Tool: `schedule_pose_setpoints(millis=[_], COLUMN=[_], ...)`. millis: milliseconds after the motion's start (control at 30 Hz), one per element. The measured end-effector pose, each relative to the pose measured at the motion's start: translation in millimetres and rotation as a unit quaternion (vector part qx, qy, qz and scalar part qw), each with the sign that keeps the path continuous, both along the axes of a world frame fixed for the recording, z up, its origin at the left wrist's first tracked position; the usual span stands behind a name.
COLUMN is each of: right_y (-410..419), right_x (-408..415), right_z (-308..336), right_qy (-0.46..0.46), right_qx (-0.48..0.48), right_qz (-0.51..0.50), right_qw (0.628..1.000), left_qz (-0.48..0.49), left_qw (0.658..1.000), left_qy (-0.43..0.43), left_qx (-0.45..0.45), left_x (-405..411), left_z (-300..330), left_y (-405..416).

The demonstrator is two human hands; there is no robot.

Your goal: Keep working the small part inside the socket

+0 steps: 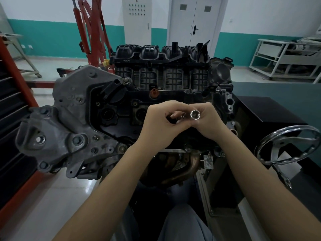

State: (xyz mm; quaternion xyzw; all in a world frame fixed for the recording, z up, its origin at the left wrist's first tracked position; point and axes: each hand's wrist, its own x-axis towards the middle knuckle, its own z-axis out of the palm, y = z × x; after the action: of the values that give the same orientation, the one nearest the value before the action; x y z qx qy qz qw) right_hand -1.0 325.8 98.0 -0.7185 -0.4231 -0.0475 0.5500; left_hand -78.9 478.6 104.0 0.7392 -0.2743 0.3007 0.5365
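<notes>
Both hands meet above the black valve cover [121,119] of a car engine on a stand. My right hand [206,120] grips a shiny metal socket [195,114], its open end facing the camera. My left hand [160,122] curls its fingers round a small dark tool part [182,116] that meets the back of the socket; most of that part is hidden in the fist. A black ribbed intake manifold [161,66] runs along the engine's far side. A grey cast bracket [69,122] sits on the engine's left end.
A chrome handwheel [286,145] stands at the right of the stand. A rusty exhaust manifold [184,167] hangs below my wrists. A red engine hoist [92,32] stands behind left, a grey rack [284,58] at the far right, a white double door [194,23] behind.
</notes>
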Motion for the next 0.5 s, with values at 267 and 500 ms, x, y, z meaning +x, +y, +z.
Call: schedule_pose_setpoints(millis=[267,500], right_y=[1.6,1.6], right_x=[-6.4,-3.8], right_z=[0.4,-2.0], right_qy=[-0.013,-0.019], right_qx=[-0.013,0.021], right_qz=[0.014,-0.009], right_qw=[1.000,1.000], left_qz=[-0.030,0.021], left_qw=[0.999,0.998], left_qy=[-0.009,-0.049], left_qx=[-0.014,0.018], left_x=[-1.8,-0.1], left_z=[0.6,1.3], left_y=[-2.2,-4.0])
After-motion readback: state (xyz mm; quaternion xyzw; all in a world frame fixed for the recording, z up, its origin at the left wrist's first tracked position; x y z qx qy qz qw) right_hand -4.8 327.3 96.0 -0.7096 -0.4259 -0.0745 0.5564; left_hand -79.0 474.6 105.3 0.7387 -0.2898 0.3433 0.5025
